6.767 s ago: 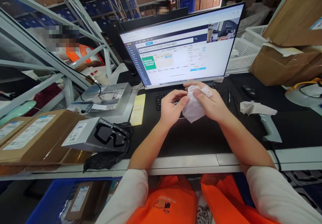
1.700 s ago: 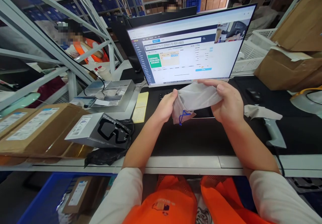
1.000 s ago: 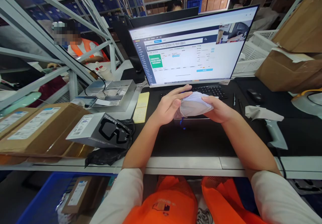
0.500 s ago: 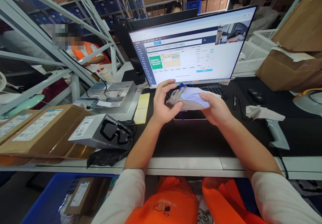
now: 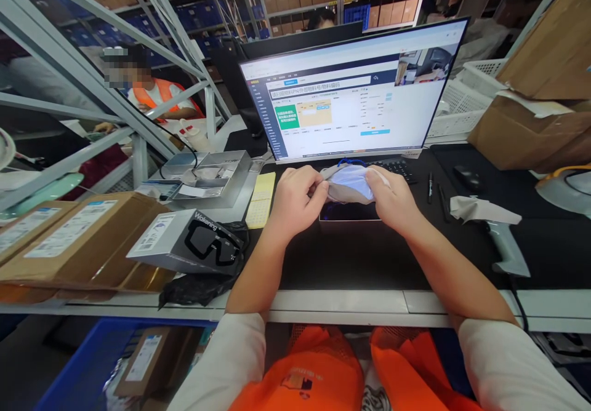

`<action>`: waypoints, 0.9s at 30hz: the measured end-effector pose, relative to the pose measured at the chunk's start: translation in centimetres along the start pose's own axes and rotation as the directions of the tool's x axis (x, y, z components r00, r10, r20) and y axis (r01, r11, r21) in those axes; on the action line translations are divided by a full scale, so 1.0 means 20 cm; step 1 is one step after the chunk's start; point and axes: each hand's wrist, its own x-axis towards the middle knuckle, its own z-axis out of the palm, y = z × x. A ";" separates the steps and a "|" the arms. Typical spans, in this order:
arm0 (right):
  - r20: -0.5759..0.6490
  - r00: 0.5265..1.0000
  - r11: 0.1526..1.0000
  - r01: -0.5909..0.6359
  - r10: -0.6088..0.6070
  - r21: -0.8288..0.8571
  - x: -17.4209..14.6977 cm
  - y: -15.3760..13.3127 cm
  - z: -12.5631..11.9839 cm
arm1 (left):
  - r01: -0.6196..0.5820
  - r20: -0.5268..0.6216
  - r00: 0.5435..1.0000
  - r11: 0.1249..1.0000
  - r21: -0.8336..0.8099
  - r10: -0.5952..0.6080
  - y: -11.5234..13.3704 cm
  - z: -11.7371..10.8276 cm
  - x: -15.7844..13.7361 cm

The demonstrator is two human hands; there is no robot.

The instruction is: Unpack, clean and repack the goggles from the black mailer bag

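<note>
A soft grey cloth pouch (image 5: pixel 348 184) with a pale, bluish-lit face and a blue cord is held up between both hands, above the dark desk and in front of the monitor. My left hand (image 5: pixel 298 202) pinches its left end between thumb and fingers. At the opposite end my right hand (image 5: pixel 392 195) grips the fabric, thumb on top. What the pouch contains, if anything, is hidden. Behind it, the keyboard (image 5: pixel 399 168) is partly covered. Below the pouch lies a dark flat object with a thin light edge (image 5: pixel 348 219), mostly blocked from sight.
The monitor (image 5: pixel 351 100) stands behind my hands. To the left are a Wakening goggles box (image 5: pixel 189 242), cardboard boxes (image 5: pixel 78 239), an open grey box (image 5: pixel 226 183) and yellow notes (image 5: pixel 261 200). A barcode scanner (image 5: pixel 508 248), pens and a mouse (image 5: pixel 468 178) lie right. Another person (image 5: pixel 166 97) sits far left.
My left hand has closed from spread fingers into a pinch on the pouch's left end. The pouch has shifted slightly right and looks flatter.
</note>
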 end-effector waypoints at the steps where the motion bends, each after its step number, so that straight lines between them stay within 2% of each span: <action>1: 0.026 1.000 1.000 -0.016 0.017 -0.023 0.00 0.00 -0.02 | -0.017 0.049 0.999 1.000 0.010 0.017 0.01 -0.02 0.00; 3: 0.089 0.994 0.997 -0.051 0.056 -0.063 0.01 0.01 -0.05 | -0.033 0.139 0.990 0.999 0.005 0.032 0.04 -0.06 0.00; 5: 0.153 0.983 0.993 -0.089 0.100 -0.078 0.02 0.00 -0.09 | -0.033 0.179 0.983 0.999 -0.038 0.039 0.06 -0.07 0.00; 9: 0.176 0.976 0.991 -0.119 0.128 -0.060 0.03 -0.02 -0.12 | -0.010 0.126 0.992 0.994 -0.104 0.024 0.06 -0.06 -0.01; 11: 0.211 0.968 0.989 -0.143 0.136 0.020 0.04 -0.02 -0.13 | -0.025 0.105 0.994 0.996 -0.090 0.034 0.07 -0.04 -0.01; 13: 0.314 0.935 0.960 -0.224 0.163 0.167 0.05 -0.01 -0.12 | -0.063 0.120 0.990 0.996 -0.057 0.070 0.08 -0.03 -0.02; 15: 0.421 0.887 0.892 -0.335 0.191 0.302 0.06 0.02 -0.09 | -0.100 0.129 0.986 0.994 -0.044 0.105 0.09 -0.02 -0.03; 17: 0.483 0.846 0.827 -0.428 0.225 0.365 0.07 0.06 -0.07 | -0.116 0.102 0.987 0.991 -0.066 0.122 0.11 -0.02 -0.03; 19: 0.505 0.828 0.808 -0.460 0.243 0.367 0.08 0.08 -0.05 | -0.125 0.076 0.988 0.989 -0.081 0.132 0.12 -0.04 -0.03; 22: 0.464 0.862 0.883 -0.367 0.205 0.292 0.08 0.06 -0.05 | -0.098 0.115 0.989 0.995 0.008 0.096 0.12 -0.09 -0.03; 24: 0.431 0.886 0.945 -0.273 0.173 0.181 0.07 0.03 -0.04 | -0.050 0.155 0.987 0.995 0.090 0.036 0.11 -0.11 -0.02; 27: 0.387 0.910 0.985 -0.173 0.151 0.023 0.04 0.00 -0.01 | -0.009 0.167 0.986 0.985 0.170 -0.020 0.14 -0.10 -0.03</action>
